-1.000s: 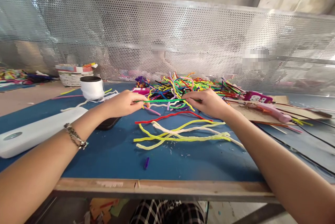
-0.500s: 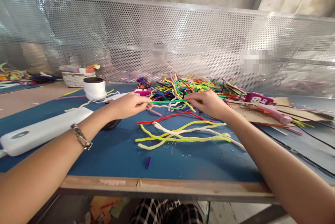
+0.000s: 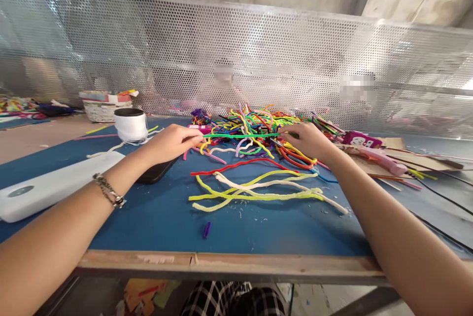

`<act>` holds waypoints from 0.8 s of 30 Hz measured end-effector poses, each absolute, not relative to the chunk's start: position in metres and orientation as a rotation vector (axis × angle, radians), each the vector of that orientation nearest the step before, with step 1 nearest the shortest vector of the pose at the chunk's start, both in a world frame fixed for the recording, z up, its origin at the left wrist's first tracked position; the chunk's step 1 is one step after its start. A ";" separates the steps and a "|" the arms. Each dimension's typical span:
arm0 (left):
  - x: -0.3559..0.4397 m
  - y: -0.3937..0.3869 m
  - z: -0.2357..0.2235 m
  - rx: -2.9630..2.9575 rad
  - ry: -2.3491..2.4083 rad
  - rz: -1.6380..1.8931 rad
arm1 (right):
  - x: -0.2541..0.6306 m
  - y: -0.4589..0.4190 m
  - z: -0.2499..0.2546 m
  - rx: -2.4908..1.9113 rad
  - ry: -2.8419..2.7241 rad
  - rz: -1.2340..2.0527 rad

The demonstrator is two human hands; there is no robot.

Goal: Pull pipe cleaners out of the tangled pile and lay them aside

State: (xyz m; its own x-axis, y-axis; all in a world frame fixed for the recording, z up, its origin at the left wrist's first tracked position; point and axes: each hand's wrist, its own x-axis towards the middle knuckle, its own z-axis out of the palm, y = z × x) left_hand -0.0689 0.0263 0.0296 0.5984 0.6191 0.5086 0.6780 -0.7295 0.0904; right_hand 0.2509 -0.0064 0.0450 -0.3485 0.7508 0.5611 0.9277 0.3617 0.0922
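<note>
A green pipe cleaner (image 3: 240, 135) is stretched level between my two hands, above the table. My left hand (image 3: 181, 139) pinches its left end, fingers closed. At the other end my right hand (image 3: 305, 139) has its fingers closed round it; the very tip is hidden there. Behind and below lies a tangled heap of many-coloured pipe cleaners (image 3: 254, 121). Nearer to me a single red pipe cleaner (image 3: 244, 163) lies crosswise. In front of it several yellow and white pipe cleaners (image 3: 254, 196) cross one another on the blue table mat (image 3: 236, 232).
A white spool of thread (image 3: 130, 126), a long white device (image 3: 59, 185) and a dark phone (image 3: 157, 170) lie to the left. A pink glue gun (image 3: 384, 159) with cables rests on cardboard at right. Perforated metal sheeting (image 3: 281, 54) stands behind. A small purple piece (image 3: 207, 229) lies near the wooden edge.
My hands have moved apart and slightly up. More of the green pipe cleaner shows between them. The pieces lying on the mat stay where they were.
</note>
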 end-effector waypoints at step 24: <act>-0.071 0.025 0.036 -2.479 -1.468 -0.865 | 0.243 -0.012 0.049 -1.320 -2.246 -0.339</act>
